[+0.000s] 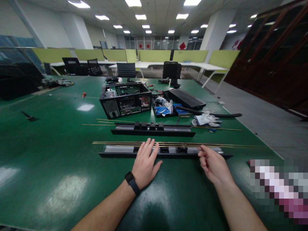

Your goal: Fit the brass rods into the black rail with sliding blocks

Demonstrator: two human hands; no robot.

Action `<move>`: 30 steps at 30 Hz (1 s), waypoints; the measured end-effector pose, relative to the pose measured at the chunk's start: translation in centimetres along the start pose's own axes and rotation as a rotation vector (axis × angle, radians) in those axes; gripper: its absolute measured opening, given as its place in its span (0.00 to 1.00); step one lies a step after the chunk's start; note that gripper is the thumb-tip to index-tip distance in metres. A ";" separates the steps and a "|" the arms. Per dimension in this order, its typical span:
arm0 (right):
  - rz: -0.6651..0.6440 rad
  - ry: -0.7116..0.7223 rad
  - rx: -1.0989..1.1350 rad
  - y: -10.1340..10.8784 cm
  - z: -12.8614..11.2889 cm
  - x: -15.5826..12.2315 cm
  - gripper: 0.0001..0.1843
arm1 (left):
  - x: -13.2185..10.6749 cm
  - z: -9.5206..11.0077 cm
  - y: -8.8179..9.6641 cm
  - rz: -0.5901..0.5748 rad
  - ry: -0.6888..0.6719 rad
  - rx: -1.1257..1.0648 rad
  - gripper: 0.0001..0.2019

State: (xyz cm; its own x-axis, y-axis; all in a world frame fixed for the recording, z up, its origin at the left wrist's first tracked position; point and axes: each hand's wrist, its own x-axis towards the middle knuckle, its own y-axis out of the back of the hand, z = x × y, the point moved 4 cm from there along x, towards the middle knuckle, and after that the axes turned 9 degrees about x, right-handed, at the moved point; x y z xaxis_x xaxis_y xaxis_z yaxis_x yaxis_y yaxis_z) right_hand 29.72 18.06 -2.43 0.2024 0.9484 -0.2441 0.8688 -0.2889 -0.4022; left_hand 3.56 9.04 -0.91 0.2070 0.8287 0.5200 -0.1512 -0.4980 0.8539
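My left hand (145,163), with a dark watch on the wrist, lies with its fingers stretched out over several thin brass-coloured rods (115,143). Under the rods runs a long black rail (125,155) with a pale strip and small black blocks (182,147) along it. My right hand (213,163) is closed in a pinch at the rods near the rail's right part; its fingertips are on a rod. A second black rail (154,132) lies just behind, carrying several black blocks (152,125), with more thin rods beside it.
Behind the rails stands an open black computer case (125,101). To its right, a black tray (156,112) holds gloves and blue items. A white glove (207,119) and a black tube (223,115) lie further right. A red-handled tool (84,95) lies at left on the green table (60,134).
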 end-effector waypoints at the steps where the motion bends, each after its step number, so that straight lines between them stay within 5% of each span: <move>1: 0.035 0.014 0.011 0.3 -0.2 0.2 0.14 | 0.0 0.0 0.0 0.002 0.000 0.000 0.32; 16: 0.290 0.082 0.009 2.5 -1.7 1.4 0.07 | 0.0 0.0 0.1 0.004 0.004 -0.010 0.33; 30: -0.193 -0.084 -0.092 -1.2 0.7 -0.9 0.19 | 0.0 0.0 0.0 -0.007 0.009 0.004 0.32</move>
State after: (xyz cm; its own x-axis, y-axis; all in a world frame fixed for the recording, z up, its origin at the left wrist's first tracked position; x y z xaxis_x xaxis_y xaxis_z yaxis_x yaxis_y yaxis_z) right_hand 28.14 17.46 -2.34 -0.0067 0.9696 -0.2447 0.9260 -0.0863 -0.3675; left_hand 3.59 9.03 -0.89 0.1994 0.8342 0.5141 -0.1458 -0.4936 0.8574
